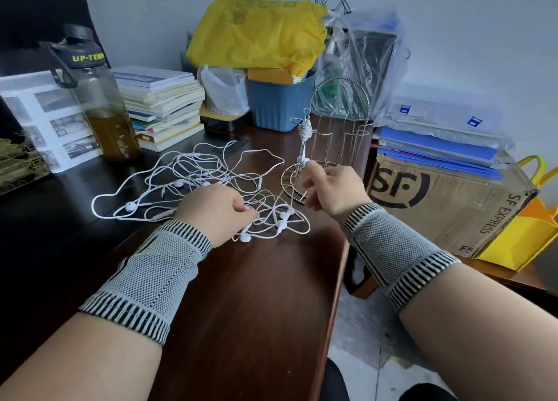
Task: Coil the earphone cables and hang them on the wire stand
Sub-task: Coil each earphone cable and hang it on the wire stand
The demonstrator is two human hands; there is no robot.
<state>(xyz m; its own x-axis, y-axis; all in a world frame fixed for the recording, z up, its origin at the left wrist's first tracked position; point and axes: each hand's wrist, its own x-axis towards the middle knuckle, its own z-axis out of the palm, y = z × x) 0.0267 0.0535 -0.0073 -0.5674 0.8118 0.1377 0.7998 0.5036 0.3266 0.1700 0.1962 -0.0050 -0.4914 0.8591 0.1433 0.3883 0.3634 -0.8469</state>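
Dark brown wood makes up the tabletop point(256, 295), and lots of stuff is piled along the wall behind it. Loose white earphone cables point(193, 174) lie in a big messy tangle in the middle. One coiled bundle point(304, 130) already hangs on the wire stand point(332, 135), which sits just to the right of the tangle. The left hand point(216, 210) is curled with its fingers pinching a cable at the near edge of the mess. The right hand point(332, 189) has its fingers bent, right by the earbuds that dangle from the bundle; I cannot tell if it grips anything. If the left hand pulls hard, the knots may get tighter. A snagged cable could also tip the light stand over.
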